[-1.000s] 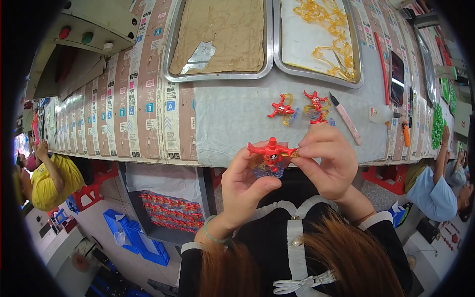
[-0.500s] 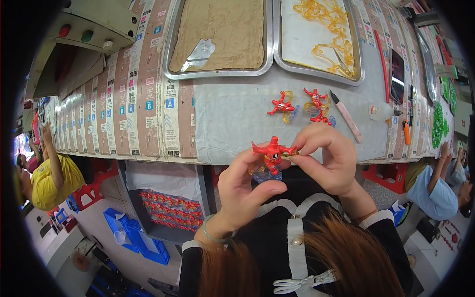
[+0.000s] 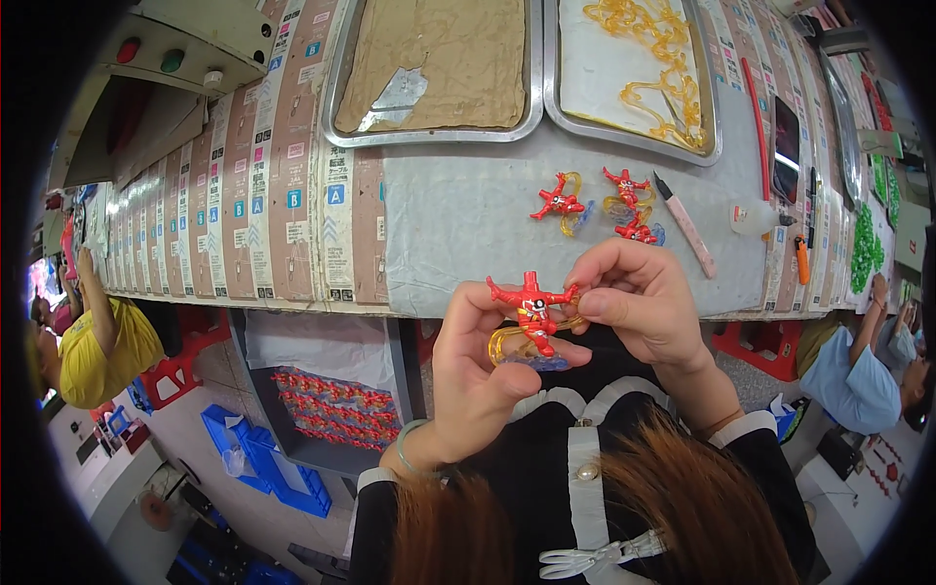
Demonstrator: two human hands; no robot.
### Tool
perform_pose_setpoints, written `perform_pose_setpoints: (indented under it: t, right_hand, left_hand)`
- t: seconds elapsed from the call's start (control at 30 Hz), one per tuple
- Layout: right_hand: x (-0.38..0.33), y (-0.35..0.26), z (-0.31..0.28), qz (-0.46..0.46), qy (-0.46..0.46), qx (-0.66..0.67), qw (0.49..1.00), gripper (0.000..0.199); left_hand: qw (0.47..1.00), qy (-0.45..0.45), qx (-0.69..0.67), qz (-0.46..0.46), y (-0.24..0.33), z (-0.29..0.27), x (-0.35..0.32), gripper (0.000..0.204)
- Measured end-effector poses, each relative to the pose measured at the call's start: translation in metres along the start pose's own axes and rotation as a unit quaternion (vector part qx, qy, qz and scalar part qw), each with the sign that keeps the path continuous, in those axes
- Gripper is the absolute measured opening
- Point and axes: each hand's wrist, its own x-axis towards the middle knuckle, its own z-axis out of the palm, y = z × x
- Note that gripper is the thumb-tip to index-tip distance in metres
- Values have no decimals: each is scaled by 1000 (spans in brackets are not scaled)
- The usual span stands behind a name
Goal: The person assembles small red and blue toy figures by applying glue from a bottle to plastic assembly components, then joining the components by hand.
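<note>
My left hand is closed around a small red toy figure with outstretched arms. The figure's head is absent or not visible, with a red stub on top. Under its feet is a translucent blue base, and a curved yellow translucent strand loops beside its legs. At the figure's right-side arm, my right hand pinches with thumb and forefinger; a bit of yellow shows by the fingertips. Beyond my hands, similar red figures lie on the table: one figure, a second and a third.
A metal tray with a brown slab stands at the back beside a tray of yellow strands. A pink-handled pen-like tool, a small bottle and a phone lie right. A drawer below left holds rows of red figures.
The held figure has tilted, showing more of its legs, base and yellow strand. My left fingers have spread lower around it. My right hand still pinches at its arm.
</note>
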Motion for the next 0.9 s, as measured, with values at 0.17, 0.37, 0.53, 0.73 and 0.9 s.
perform_pose_setpoints:
  t: [0.17,0.37,0.53,0.73,0.9]
  right_hand:
    - [1,1,-2,-3,-22,23,999,12]
    - [1,2,-2,-144,42,-125,981,13]
    - [5,4,-9,-405,-10,-492,770,21]
    - [4,12,-10,-432,-9,-501,750,22]
    - [2,9,-4,-466,3,-516,719,23]
  left_hand:
    - [1000,2,10,14,-1,2,-2,60]
    - [999,0,36,22,-7,-10,10,52]
    - [995,-9,-100,-12,-11,-26,24,42]
    - [991,-86,-28,95,-10,-30,24,44]
    - [991,-99,-53,67,-11,-30,24,45]
